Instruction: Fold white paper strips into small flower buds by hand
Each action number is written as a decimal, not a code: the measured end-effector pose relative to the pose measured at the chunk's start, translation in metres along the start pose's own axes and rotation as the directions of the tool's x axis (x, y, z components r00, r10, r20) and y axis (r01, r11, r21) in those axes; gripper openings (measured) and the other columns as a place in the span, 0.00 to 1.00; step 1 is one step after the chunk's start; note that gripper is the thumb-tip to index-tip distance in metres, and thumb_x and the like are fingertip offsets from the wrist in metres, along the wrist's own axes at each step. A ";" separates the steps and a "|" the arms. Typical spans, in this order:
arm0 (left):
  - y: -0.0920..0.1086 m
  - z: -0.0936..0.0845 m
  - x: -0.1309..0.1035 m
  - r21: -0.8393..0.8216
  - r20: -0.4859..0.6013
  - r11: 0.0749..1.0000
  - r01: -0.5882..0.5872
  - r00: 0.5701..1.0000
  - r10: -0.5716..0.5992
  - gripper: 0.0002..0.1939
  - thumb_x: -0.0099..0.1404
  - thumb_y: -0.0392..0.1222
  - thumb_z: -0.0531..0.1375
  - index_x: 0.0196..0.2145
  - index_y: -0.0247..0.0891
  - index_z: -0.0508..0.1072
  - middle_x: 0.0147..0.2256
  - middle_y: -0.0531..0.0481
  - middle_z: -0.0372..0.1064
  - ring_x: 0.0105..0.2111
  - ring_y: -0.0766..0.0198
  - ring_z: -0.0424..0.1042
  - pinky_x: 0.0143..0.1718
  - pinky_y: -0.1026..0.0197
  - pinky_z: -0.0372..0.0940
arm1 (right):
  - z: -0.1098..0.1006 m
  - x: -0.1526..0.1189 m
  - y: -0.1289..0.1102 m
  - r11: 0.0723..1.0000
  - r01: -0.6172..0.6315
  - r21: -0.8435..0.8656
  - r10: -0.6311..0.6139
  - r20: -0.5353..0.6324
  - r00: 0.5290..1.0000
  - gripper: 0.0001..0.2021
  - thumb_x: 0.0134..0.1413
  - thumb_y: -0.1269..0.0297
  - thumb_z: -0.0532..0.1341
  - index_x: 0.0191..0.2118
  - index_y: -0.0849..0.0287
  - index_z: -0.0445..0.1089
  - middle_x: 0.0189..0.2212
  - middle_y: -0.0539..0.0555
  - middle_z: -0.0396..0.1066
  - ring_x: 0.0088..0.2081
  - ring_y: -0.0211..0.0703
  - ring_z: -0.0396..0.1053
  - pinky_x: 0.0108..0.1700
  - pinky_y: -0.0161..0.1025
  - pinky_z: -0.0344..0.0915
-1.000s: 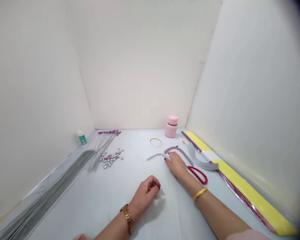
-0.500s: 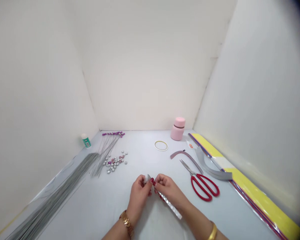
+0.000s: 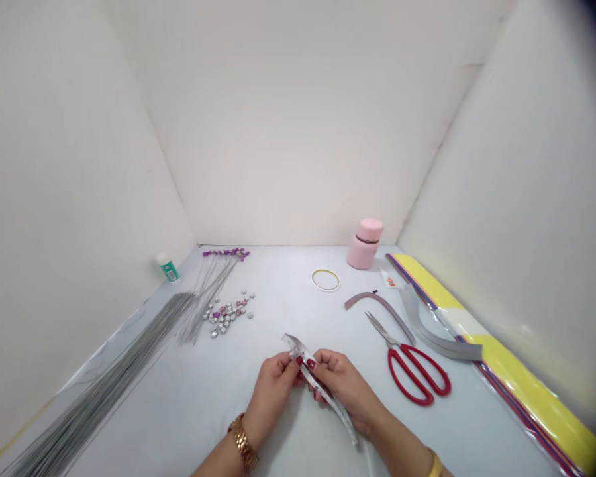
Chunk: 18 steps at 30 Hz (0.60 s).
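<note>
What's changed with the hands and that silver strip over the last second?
The right hand took the silver strip from its spot near the scissors and brought it toward the body, where the left hand, earlier a loose fist on the table, joined it. Both now pinch the strip's upper end. The scissors, pink bottle, beads and wires stayed put.

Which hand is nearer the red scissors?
Right. The right hand sits just left of the red scissors, apart from them, pinching the silver strip. The left hand is farther left, beyond the right one, on the same strip.
</note>
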<state>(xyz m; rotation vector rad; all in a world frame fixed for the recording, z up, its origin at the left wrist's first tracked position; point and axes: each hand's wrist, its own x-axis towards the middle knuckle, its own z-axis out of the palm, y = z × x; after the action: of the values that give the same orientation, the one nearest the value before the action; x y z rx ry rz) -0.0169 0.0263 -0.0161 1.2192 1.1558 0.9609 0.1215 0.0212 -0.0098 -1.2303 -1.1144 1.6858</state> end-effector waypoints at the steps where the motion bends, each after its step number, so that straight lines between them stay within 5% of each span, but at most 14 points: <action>1: 0.000 0.000 0.000 0.004 -0.014 1.000 0.002 1.000 -0.002 0.17 0.57 0.49 0.55 0.20 0.33 0.69 0.18 0.53 0.65 0.21 0.66 0.63 0.25 0.65 0.58 | 0.000 0.001 0.000 1.000 0.018 0.006 -0.018 -0.021 1.000 0.14 0.47 0.55 0.59 0.23 0.62 0.64 0.15 0.47 0.65 0.14 0.30 0.58 0.17 0.27 0.51; 6: 0.002 -0.003 0.001 -0.021 -0.049 0.999 0.036 0.998 -0.037 0.15 0.57 0.47 0.54 0.26 0.32 0.72 0.20 0.51 0.68 0.22 0.66 0.65 0.25 0.66 0.59 | -0.011 0.007 -0.004 0.985 0.175 0.010 -0.167 -0.253 0.953 0.14 0.47 0.54 0.58 0.24 0.60 0.62 0.17 0.48 0.66 0.17 0.33 0.62 0.20 0.30 0.56; 8: 0.004 -0.008 0.001 -0.066 -0.114 0.997 0.028 0.993 -0.035 0.15 0.58 0.47 0.53 0.32 0.32 0.72 0.25 0.48 0.71 0.25 0.64 0.68 0.28 0.65 0.61 | -0.026 0.010 -0.008 0.964 0.264 -0.030 -0.252 -0.421 0.871 0.14 0.48 0.54 0.58 0.23 0.59 0.60 0.15 0.44 0.61 0.16 0.32 0.59 0.19 0.29 0.55; 10: 0.006 -0.014 0.000 -0.093 -0.266 0.995 -0.033 0.964 0.007 0.14 0.58 0.46 0.53 0.33 0.33 0.71 0.29 0.45 0.72 0.30 0.62 0.69 0.32 0.63 0.62 | -0.043 0.013 -0.012 0.934 0.339 -0.109 -0.336 -0.584 0.739 0.12 0.48 0.55 0.58 0.24 0.58 0.59 0.16 0.43 0.60 0.18 0.32 0.60 0.21 0.30 0.57; 14: 0.005 -0.029 0.003 -0.051 -0.450 0.991 -0.122 0.889 0.086 0.12 0.58 0.46 0.55 0.33 0.35 0.71 0.31 0.46 0.72 0.31 0.62 0.70 0.35 0.61 0.63 | -0.076 0.014 -0.018 0.886 0.372 -0.276 -0.443 -0.741 0.505 0.11 0.49 0.55 0.57 0.31 0.58 0.60 0.20 0.45 0.64 0.22 0.35 0.65 0.27 0.32 0.62; 18: 0.001 -0.041 0.012 -0.173 -0.516 0.977 -0.126 0.856 0.019 0.13 0.57 0.47 0.56 0.34 0.34 0.70 0.32 0.45 0.72 0.33 0.63 0.70 0.37 0.62 0.63 | -0.097 0.016 -0.018 0.877 0.332 -0.346 -0.467 -0.774 0.427 0.13 0.50 0.51 0.54 0.31 0.58 0.58 0.17 0.44 0.63 0.18 0.35 0.64 0.20 0.32 0.61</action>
<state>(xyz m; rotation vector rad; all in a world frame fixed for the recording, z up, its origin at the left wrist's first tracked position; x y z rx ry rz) -0.0550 0.0460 -0.0158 0.8653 1.3868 1.4852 0.2121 0.0627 -0.0129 -1.4643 -0.7870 0.4634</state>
